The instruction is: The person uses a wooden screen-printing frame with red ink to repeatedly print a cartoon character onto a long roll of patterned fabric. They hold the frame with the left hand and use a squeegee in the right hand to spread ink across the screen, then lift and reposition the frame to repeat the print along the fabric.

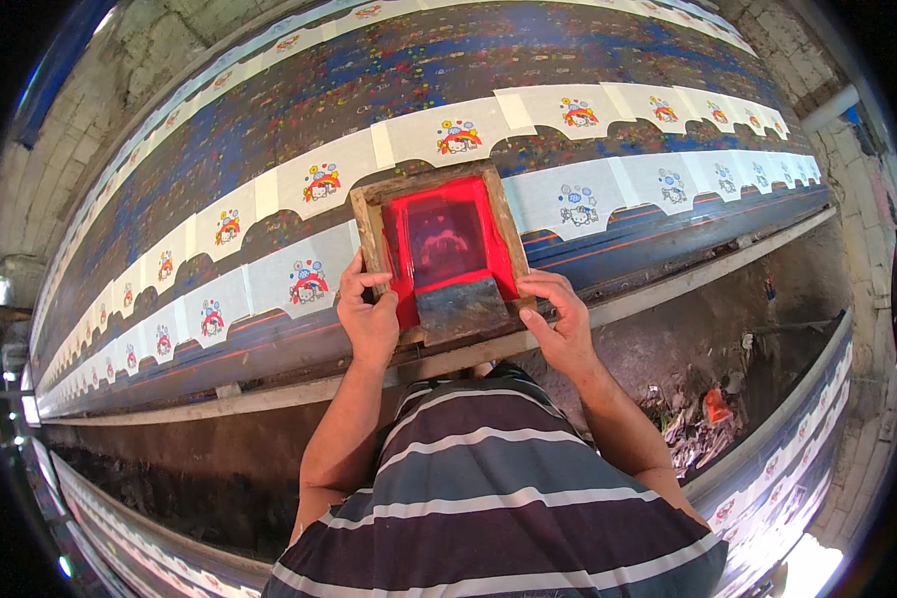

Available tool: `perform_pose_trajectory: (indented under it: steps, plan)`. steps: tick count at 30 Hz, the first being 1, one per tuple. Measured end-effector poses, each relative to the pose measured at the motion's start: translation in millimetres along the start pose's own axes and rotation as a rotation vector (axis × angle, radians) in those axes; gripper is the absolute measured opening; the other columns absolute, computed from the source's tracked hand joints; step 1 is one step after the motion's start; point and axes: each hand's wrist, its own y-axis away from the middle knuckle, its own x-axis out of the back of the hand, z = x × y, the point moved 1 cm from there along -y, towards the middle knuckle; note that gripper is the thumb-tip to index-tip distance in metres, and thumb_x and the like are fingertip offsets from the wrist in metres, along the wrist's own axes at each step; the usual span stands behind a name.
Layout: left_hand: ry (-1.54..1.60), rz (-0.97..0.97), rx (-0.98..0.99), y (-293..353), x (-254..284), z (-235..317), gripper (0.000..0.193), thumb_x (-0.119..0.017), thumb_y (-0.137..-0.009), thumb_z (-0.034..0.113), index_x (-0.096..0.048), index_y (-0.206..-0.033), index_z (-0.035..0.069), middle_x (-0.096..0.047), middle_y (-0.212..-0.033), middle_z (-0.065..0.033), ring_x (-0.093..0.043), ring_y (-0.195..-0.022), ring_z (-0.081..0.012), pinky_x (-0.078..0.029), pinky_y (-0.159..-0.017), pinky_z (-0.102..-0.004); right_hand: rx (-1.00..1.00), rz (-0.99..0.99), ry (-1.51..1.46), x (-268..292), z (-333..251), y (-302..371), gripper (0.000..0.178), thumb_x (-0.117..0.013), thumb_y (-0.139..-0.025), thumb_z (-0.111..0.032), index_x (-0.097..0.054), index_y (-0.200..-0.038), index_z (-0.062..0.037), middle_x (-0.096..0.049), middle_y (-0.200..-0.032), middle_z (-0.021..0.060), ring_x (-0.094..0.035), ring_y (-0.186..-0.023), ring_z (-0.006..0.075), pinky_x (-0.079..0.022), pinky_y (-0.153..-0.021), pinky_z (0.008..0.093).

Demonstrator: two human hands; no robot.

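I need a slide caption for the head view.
Left hand and right hand hold a wooden frame among printed pieces.

A screen-printing workshop: pale cut panels (254, 291) line a long dark table (369, 85) in curving rows, many bearing a colourful cartoon motif (309, 282) with flowers. Specks of red, yellow and blue colour stain the tabletop between the rows. A wooden-framed screen (444, 244), its inside edges coated in bright red, sits at the near edge. More printed pieces cover a second table (805, 374) across the grimy aisle (728, 329), where crumpled scraps (703, 434) pile up on the ground.
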Motion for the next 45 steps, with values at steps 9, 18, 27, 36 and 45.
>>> perform_pose_trajectory:
  steps: [9, 18, 27, 36, 45]
  plan:
    - [0.093, 0.003, 0.062, -0.6, -1.7, -10.7, 0.035, -0.069, -0.083, -0.020, -0.077, -0.108, 0.004, -0.057, -0.173, -0.0263, -0.058, -0.158, -0.0326, -0.044, -0.128, -0.0424, 0.008, -0.040, 0.013, 7.5, 0.9, -3.7, 0.034, -0.082, -0.101, -0.010, -0.078, -0.134, -0.0023, -0.076, -0.142, 0.0166, -0.067, -0.142, 0.0359, -0.050, -0.122, 0.0490]
    - [0.029, 0.006, 0.075, 0.0, -2.6, -8.0, 0.029, -0.070, -0.084, -0.019, -0.077, -0.101, 0.003, -0.058, -0.172, -0.0285, -0.060, -0.156, -0.0329, -0.045, -0.126, -0.0421, 0.332, -0.185, 0.350, -4.3, -34.9, -20.0, 0.038, -0.089, -0.090, -0.010, -0.080, -0.127, -0.0062, -0.074, -0.134, 0.0144, -0.069, -0.132, 0.0384, -0.057, -0.111, 0.0537]
    - [-0.126, 0.026, -0.021, 2.2, -7.8, -7.7, 0.030, -0.076, -0.079, -0.010, -0.081, -0.102, 0.009, -0.065, -0.162, -0.0308, -0.063, -0.150, -0.0403, -0.048, -0.125, -0.0468, 0.393, -0.556, 0.626, -41.0, -55.3, -55.0, 0.039, -0.076, -0.089, -0.007, -0.080, -0.128, -0.0060, -0.076, -0.130, 0.0129, -0.073, -0.124, 0.0378, -0.058, -0.108, 0.0520]
    - [0.010, 0.092, 0.019, 4.3, -13.5, -1.7, 0.022, -0.072, -0.100, -0.005, -0.081, -0.116, 0.007, -0.066, -0.161, -0.0284, -0.063, -0.147, -0.0429, -0.048, -0.124, -0.0499, 0.250, -0.749, 0.597, -37.8, -44.8, -177.4, 0.035, -0.068, -0.096, 0.002, -0.079, -0.128, -0.0025, -0.077, -0.124, 0.0221, -0.071, -0.124, 0.0456, -0.057, -0.112, 0.0547]
    - [0.003, 0.080, 0.011, 3.7, -12.4, 2.1, 0.022, -0.073, -0.096, -0.007, -0.080, -0.110, 0.009, -0.065, -0.160, -0.0284, -0.063, -0.145, -0.0432, -0.048, -0.123, -0.0505, 0.368, -0.533, 0.650, -61.9, -8.7, -185.3, 0.044, -0.066, -0.090, 0.009, -0.076, -0.131, -0.0032, -0.074, -0.126, 0.0207, -0.068, -0.125, 0.0451, -0.053, -0.112, 0.0541]
